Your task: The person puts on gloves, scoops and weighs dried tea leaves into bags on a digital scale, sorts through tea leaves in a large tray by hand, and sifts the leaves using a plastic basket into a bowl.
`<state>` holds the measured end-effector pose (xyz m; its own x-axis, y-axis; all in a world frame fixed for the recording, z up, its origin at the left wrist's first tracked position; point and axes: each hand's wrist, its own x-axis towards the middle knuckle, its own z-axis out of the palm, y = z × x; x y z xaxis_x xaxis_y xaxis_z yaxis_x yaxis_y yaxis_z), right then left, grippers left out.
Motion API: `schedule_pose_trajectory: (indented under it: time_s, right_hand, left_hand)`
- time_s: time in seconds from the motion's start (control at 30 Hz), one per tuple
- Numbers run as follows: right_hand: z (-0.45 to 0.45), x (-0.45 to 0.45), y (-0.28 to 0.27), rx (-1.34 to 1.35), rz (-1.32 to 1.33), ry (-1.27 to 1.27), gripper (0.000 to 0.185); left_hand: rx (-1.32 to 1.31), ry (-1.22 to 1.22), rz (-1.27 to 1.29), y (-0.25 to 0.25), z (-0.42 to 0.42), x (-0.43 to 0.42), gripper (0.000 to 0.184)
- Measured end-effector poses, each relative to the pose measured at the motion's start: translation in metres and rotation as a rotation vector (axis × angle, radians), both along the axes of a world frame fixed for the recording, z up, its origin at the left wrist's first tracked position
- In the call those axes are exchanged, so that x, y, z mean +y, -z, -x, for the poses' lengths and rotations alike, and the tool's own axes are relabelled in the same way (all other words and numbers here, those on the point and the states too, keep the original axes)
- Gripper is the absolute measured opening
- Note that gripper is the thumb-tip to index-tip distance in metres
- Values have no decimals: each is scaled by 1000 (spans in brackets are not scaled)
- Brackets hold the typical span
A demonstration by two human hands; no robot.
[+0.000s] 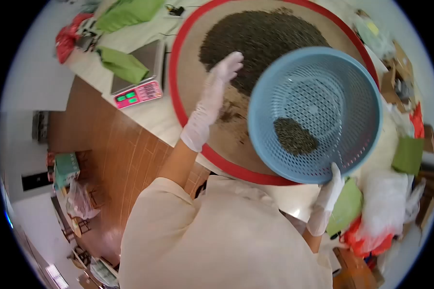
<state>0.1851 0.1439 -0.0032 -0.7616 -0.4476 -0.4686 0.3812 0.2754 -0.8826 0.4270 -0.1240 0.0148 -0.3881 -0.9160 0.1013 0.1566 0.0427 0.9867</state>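
A blue perforated basket (270,91) is tilted over the right part of a large round tray with a red rim (177,91). Inside the basket lies a small heap of dark, leaf-like bits (295,137). My right hand (329,195), in a white glove, grips the basket's near rim, thumb over the edge. Gloved in white too, my left hand (225,67) is held over the tray, left of the basket, touching nothing I can make out; its fingers are extended. Behind it spreads a big dark pile (255,38) of the same kind of bits.
Left of the tray stands a scale (139,94) with a pink panel and green digits. Green bags (123,65) lie around it. To the right are plastic bags (383,202), a green bag (345,207) and cardboard boxes (398,79). The wooden floor (106,139) shows at left.
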Motion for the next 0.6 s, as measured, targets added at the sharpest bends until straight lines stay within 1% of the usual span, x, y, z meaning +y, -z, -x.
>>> schedule_pose_trajectory:
  time_s: [0.03, 0.07, 0.1, 0.13, 0.2, 0.23, 0.27, 0.3, 0.33, 0.37, 0.43, 0.47, 0.5, 0.57, 0.6]
  right_hand:
    - [-6, 4, 6, -13, 22, 27, 23]
    - [-14, 4, 8, 11, 52, 72, 23]
    - [-20, 5, 10, 19, 76, 67, 23]
    - [-26, 7, 10, 25, 96, 96, 24]
    - [-38, 10, 3, 19, 111, 119, 26]
    - [-35, 10, 8, 27, 117, 114, 26]
    - [-40, 10, 12, 16, 144, 164, 25]
    - [-48, 10, 10, 6, 175, 214, 25]
    - [-53, 9, 3, -4, 131, 203, 24]
    - [-61, 6, 2, 14, 149, 195, 24]
    - [-79, -1, 7, 15, 286, 355, 30]
    - [-77, 2, 17, -23, 298, 335, 33]
    - [-85, 0, 21, -2, 313, 330, 33]
    - [-99, -6, 22, -30, 358, 443, 33]
    - [-109, -9, 17, -27, 356, 428, 33]
  left_hand:
    - [-29, -130, 12, -4, -32, -17, 52]
    - [-78, -326, -55, -15, -63, -32, 48]
    - [-222, -479, -42, -27, -100, -46, 48]
    - [-259, -591, 65, -36, -141, -55, 47]
    - [-499, -736, 283, -55, -217, -65, 45]
    - [-504, -826, 223, -55, -247, -85, 41]
    - [-452, -858, 268, -41, -308, -126, 39]
    - [-491, -943, 257, -60, -329, -132, 41]
    - [-690, -1005, 277, -59, -371, -159, 46]
    - [-665, -1019, 278, -69, -382, -167, 46]
    - [-1078, -1050, 261, -94, -402, -181, 54]
    - [-1094, -992, 384, -80, -425, -198, 62]
    - [-1068, -1002, 379, -80, -433, -210, 62]
    - [-1249, -806, 142, -78, -444, -233, 65]
    - [-1221, -807, 135, -75, -448, -241, 65]
